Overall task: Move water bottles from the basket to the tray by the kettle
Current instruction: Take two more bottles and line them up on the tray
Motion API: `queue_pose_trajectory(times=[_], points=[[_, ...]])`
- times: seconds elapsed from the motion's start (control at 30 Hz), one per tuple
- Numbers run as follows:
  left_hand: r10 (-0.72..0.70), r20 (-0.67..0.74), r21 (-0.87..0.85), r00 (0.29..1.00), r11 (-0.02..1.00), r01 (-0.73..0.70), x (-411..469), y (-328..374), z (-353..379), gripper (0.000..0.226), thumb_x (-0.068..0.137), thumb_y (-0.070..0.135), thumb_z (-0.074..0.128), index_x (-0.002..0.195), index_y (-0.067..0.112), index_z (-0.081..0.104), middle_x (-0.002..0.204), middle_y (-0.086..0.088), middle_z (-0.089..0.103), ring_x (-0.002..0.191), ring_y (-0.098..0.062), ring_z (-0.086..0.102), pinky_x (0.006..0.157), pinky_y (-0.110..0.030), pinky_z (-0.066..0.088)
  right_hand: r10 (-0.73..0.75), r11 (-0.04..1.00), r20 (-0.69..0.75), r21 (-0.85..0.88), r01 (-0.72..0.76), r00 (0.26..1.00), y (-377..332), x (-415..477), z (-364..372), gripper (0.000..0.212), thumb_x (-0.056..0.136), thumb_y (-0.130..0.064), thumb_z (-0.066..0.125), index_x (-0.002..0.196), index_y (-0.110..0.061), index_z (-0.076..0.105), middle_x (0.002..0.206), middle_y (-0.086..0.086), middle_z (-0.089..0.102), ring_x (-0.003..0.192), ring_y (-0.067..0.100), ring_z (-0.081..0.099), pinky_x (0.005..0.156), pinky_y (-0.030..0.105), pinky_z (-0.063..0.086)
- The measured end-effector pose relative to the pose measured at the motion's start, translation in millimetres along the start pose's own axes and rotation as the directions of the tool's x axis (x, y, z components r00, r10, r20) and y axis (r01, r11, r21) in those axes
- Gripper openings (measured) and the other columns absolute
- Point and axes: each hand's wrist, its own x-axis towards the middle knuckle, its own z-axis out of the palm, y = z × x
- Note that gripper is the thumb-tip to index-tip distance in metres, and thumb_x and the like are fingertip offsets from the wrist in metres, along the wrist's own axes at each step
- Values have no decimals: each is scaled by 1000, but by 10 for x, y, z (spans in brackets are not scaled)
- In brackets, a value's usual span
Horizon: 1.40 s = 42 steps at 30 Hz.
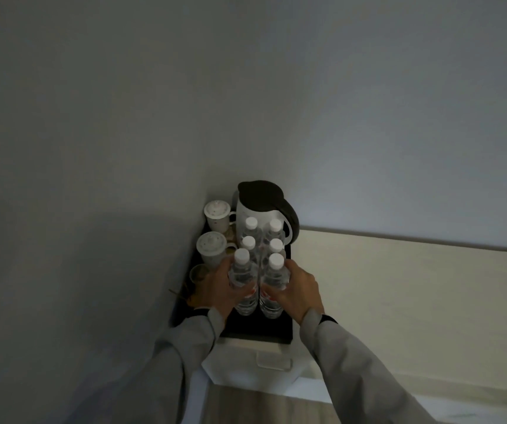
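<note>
Right, bottles: six clear water bottles with white caps stand upright in two tight rows of three on the tray, nearest pair (258, 280) up front, farthest pair touching the kettle.
Left hand: the left hand (215, 289) is wrapped round the near-left bottle (241, 276), fingers curled snug against its side.
Right hand: the right hand (296, 290) is clasped on the near-right bottle (275, 275), fingers closed round it, the two bottles pressed together between the palms.
Tray: the black tray (258, 330) sits in the corner, its near edge bare in front of the bottles; the right edge runs just beside the right-hand row.
Kettle: the white kettle (261, 209) with dark lid and handle stands at the far end of the tray, hard against the wall.
Cups: two lidded white cups (215, 215) sit on the left side, far and middle, just beside the left row; a small glass (198, 273) lies nearer, partly behind the left hand.
Open room: the pale counter (399, 289) to the right lies open; the left is hemmed in by the wall (93, 148).
Basket: not in view.
</note>
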Motion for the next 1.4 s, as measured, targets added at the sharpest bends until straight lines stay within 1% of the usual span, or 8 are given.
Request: queue_pose_trajectory(times=[0.17, 0.33, 0.5, 0.67, 0.77, 1.0, 1.23, 1.4], points=[[13, -1, -12, 1000, 1000, -13, 29, -29, 78, 61, 62, 52, 82, 115, 33, 58, 115, 4, 71, 107, -20, 66, 89, -40, 56, 11, 1000, -12, 6, -11, 1000, 21, 33, 53, 45, 76, -52, 74, 107, -22, 60, 108, 7, 71, 100, 34, 65, 75, 36, 50], [88, -47, 2, 995, 996, -88, -13, -28, 101, 59, 62, 55, 78, 109, 64, 44, 110, 18, 61, 104, -8, 58, 86, -29, 48, 20, 1000, -16, 17, -20, 1000, 85, 14, 144, 48, 75, -48, 77, 112, -21, 60, 109, 9, 64, 103, 33, 61, 80, 37, 49], [104, -33, -18, 994, 994, -105, -51, -99, 155, 60, 65, 52, 77, 119, 32, 58, 123, -2, 68, 117, -24, 62, 96, -48, 51, 43, 997, -11, 67, -42, 999, 149, -49, 233, 57, 72, -46, 81, 118, -24, 58, 114, 2, 54, 103, 28, 62, 84, 35, 51], [132, -19, -14, 991, 991, -132, -44, -39, 149, 54, 66, 35, 84, 113, 25, 61, 114, 2, 64, 112, -27, 62, 93, -44, 52, 38, 998, 21, 54, -39, 999, 152, -25, 195, 63, 69, -47, 82, 120, -24, 52, 114, 0, 46, 101, 29, 61, 85, 43, 53], [86, -5, 62, 996, 994, -85, -17, -6, 121, 58, 62, 30, 89, 112, 16, 63, 116, -10, 63, 111, -32, 59, 92, -46, 50, 35, 999, 51, 21, -36, 998, 135, -6, 164, 64, 68, -46, 82, 119, -24, 51, 113, 1, 46, 102, 31, 60, 86, 44, 53], [42, 79, 71, 996, 996, -48, 96, -82, 49, 62, 58, 47, 87, 109, 26, 58, 115, -3, 62, 105, -22, 60, 90, -42, 52, 37, 999, 89, -42, -33, 995, 134, -31, 147, 68, 67, -54, 81, 120, -27, 49, 112, -1, 45, 100, 31, 62, 84, 39, 52], [126, 141, 69, 982, 988, -137, 193, -171, 4, 64, 61, 42, 89, 116, 22, 63, 121, -4, 57, 113, -21, 55, 97, -38, 48, 24, 999, 88, -39, -20, 996, 137, -46, 142, 59, 71, -45, 77, 119, -25, 51, 107, -2, 45, 103, 31, 58, 78, 31, 43], [204, 186, 69, 961, 973, -220, 244, -173, -59, 62, 67, 31, 88, 123, 25, 62, 120, 9, 56, 115, -18, 58, 97, -34, 49, 15, 998, 72, -55, -11, 997, 150, -46, 148, 59, 73, -40, 78, 122, -23, 51, 104, -3, 43, 101, 31, 58, 76, 29, 41]])
